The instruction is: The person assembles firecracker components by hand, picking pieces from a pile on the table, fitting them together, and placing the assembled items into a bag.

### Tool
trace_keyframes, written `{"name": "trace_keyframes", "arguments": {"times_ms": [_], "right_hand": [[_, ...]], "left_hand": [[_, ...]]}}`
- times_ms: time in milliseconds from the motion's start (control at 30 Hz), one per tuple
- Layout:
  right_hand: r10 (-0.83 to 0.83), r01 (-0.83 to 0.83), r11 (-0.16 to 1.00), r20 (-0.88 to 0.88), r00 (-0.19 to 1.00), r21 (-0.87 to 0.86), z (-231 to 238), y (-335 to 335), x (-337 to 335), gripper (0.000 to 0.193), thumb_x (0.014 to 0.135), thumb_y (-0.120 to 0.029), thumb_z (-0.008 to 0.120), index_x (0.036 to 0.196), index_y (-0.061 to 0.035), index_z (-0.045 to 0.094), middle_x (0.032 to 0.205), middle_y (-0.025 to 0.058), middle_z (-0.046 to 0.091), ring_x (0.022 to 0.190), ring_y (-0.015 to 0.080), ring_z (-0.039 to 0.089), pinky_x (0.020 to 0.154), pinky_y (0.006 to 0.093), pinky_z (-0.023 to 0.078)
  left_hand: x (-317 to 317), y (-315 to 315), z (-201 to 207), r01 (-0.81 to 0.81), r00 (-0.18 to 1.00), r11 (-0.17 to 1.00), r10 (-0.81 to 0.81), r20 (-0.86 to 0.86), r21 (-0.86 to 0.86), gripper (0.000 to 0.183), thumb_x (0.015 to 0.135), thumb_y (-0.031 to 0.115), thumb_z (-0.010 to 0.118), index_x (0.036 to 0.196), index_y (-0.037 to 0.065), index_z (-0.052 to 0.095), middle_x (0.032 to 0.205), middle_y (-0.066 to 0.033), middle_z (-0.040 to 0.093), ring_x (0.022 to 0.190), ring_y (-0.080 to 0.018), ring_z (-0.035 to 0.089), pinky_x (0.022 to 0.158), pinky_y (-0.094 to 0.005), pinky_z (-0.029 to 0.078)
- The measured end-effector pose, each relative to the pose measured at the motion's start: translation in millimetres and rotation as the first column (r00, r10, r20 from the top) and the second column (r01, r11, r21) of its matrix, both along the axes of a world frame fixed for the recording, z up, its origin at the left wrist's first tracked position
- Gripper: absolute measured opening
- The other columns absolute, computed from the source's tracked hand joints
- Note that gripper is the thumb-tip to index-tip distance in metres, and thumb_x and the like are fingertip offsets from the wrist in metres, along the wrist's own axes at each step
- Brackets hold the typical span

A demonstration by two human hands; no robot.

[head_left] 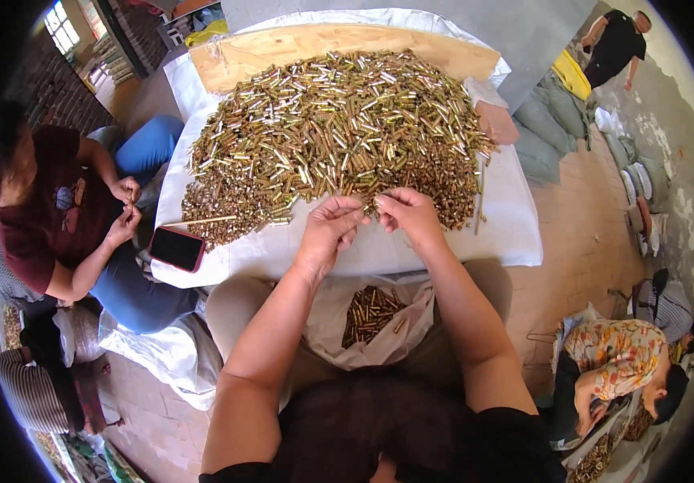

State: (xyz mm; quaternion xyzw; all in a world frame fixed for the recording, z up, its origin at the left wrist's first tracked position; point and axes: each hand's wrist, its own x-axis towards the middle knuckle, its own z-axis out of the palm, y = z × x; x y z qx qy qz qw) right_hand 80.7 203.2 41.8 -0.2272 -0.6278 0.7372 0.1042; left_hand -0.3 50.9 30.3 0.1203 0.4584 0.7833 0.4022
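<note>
Over the near edge of a heap of small brass-coloured metal cylinders point(339, 121), my two hands meet with fingertips almost touching. My left hand point(333, 231) is closed in a pinch, and so is my right hand point(411, 217). A small brass-coloured metal piece point(370, 211) shows between the fingertips; the fingers hide most of it. Shorter, darker pieces point(226, 197) lie along the heap's near side. In my lap, between my knees, a white bag point(327, 342) is spread wide, with more brass-coloured cylinders point(372, 312) inside.
White cloth point(516, 229) covers the table, with a wooden board point(339, 39) behind the heap. At left lie a phone point(176, 249) and a thin stick point(198, 220). A person in dark red point(57, 201) works at the left; another in a floral shirt point(616, 358) bends at the right.
</note>
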Motion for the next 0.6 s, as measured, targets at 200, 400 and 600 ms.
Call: {"name": "trace_keyframes", "arguments": {"times_ms": [200, 400, 600], "right_hand": [[-0.019, 0.017, 0.997, -0.037, 0.999, -0.07, -18, 0, -11, 0.018, 0.085, -0.02, 0.06, 0.082, -0.002, 0.061, 0.067, 0.0018, 0.058, 0.053, 0.0075, 0.052, 0.047, 0.0211, 0.043], [-0.07, 0.068, 0.995, -0.033, 0.997, -0.071, -17, 5, -11, 0.023, 0.085, -0.023, 0.061, 0.075, -0.0026, 0.06, 0.064, 0.0013, 0.057, 0.049, 0.0063, 0.05, 0.043, 0.0204, 0.041], [-0.016, 0.016, 0.999, 0.009, 1.0, 0.037, -15, 1, -8, 0.024, 0.085, -0.024, 0.061, 0.071, -0.0038, 0.059, 0.06, 0.0, 0.055, 0.046, 0.0058, 0.048, 0.041, 0.0202, 0.038]], "left_hand": [[-5, 12, -5, 0.002, 0.992, 0.994, -0.016, -0.128, -0.108, 0.013, 0.082, 0.002, 0.059, 0.094, 0.003, 0.057, 0.078, -0.0053, 0.062, 0.051, -0.0062, 0.047, 0.042, -0.0185, 0.033], [-4, 17, -9, -0.015, 0.986, 0.987, -0.012, -0.167, -0.158, 0.008, 0.082, 0.001, 0.058, 0.089, 0.003, 0.057, 0.075, -0.005, 0.062, 0.05, -0.0067, 0.049, 0.042, -0.0186, 0.035], [-1, 15, -14, -0.016, 0.981, 0.991, -0.01, -0.194, -0.135, 0.008, 0.082, 0.001, 0.058, 0.09, 0.003, 0.057, 0.074, -0.0064, 0.062, 0.049, -0.0068, 0.048, 0.04, -0.019, 0.034]]}}
